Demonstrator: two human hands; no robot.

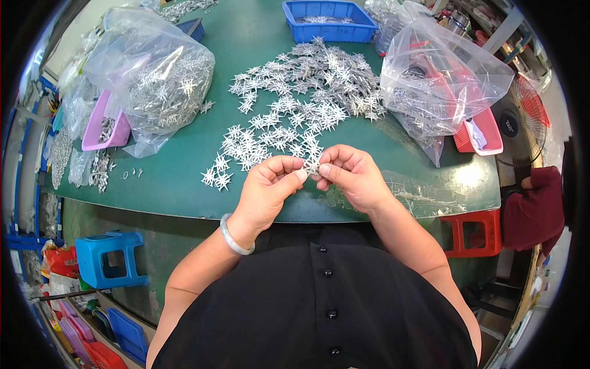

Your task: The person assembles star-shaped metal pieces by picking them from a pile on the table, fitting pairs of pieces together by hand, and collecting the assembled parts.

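Between my two hands, just over the near part of the green table point(190, 192), is one small silvery star-shaped metal piece point(311, 166). My left hand point(270, 184), with a pale bangle on its wrist, pinches the piece's left side between thumb and fingers. The thumb and fingers of my right hand point(351, 175) close on its right side. Right beyond my fingertips spreads a loose heap of similar spiky star pieces point(326, 77), thickest at the back and thinning toward me. Fine detail of the held piece is partly covered by my fingers.
Clear plastic bags of metal parts stand at left point(166, 80) and right point(424, 86). A purple basket point(106, 132), a pink basket point(488, 132) and a blue tray point(329, 31) are on the table. A fan point(522, 120), blue stool point(110, 258) and red stool point(473, 234) surround it.
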